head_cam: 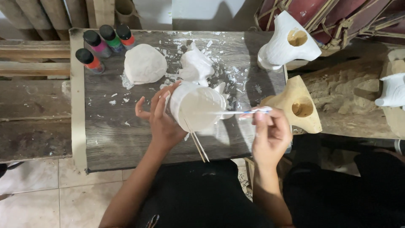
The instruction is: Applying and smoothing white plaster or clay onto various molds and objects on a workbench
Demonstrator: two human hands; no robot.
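Note:
My left hand [159,118] grips a round white-coated carved piece [197,105] over the dark wooden board [109,135]. Thin sticks [197,145] poke down from under that piece. My right hand [270,133] pinches a thin paintbrush [244,112] whose white tip rests on the piece's surface. Two more white-coated pieces lie on the board behind: a rounded one [144,64] and a lumpy one [196,66].
Several small paint bottles [103,44] with black caps stand at the board's back left. A white-painted carved mask [287,42] and an unpainted wooden one [295,107] sit to the right. White flecks litter the board. Wooden planks lie left, tiled floor below.

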